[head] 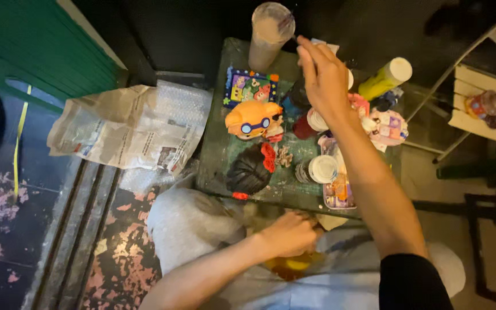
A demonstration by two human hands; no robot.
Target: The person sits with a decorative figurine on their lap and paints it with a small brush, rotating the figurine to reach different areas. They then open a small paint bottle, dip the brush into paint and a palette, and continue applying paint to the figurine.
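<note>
Head view, right hand pinching brush into cloudy cup, left hand gripping yellow figure

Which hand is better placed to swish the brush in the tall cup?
Right. The right hand is raised beside the tall cup, its brush tip at the rim. The left hand is low in the lap, on a yellow-orange piece.

Desk: small green worn desk is looking matt and scuffed.
Newspaper: crumpled grey paper sheet is lying dull.
Figurine: orange round-headed glossy figurine is shining smoothly.
Floor: dark floor is showing rough flaking pink paint.
</note>
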